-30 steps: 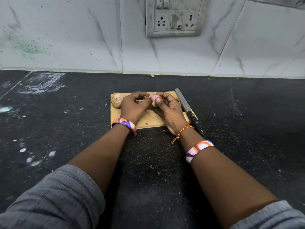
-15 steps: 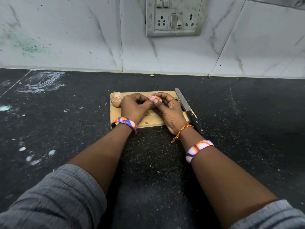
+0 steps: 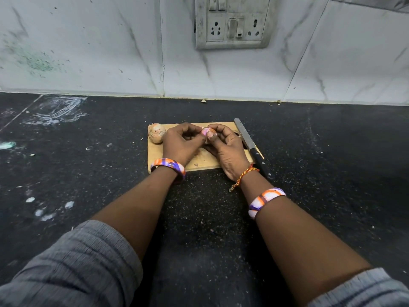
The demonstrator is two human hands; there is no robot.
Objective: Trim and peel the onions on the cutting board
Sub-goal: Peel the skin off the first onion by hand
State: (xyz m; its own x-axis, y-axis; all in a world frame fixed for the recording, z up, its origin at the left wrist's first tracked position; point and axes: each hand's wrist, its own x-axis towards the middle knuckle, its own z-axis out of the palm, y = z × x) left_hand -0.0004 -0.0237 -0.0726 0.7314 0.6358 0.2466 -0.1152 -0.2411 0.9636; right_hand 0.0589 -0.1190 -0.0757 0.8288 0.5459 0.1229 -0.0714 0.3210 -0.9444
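A small pink onion [image 3: 207, 130] is held over the wooden cutting board [image 3: 200, 162] between both hands. My right hand [image 3: 225, 149] grips it with the thumb on top. My left hand [image 3: 182, 142] has its fingers curled and its thumb pressed against the onion's left side. A second onion [image 3: 156, 136], still in its brown skin, sits on the board's far left corner. A black-handled knife [image 3: 252, 147] lies along the board's right edge, blade pointing away from me.
The board lies on a dark speckled counter [image 3: 332, 173] with white smears and crumbs at the left. A marbled white wall with a switch and socket plate [image 3: 232, 22] rises behind.
Both hands have shifted slightly around the onion, turning it between the fingers. The knife and the other onion have stayed put.
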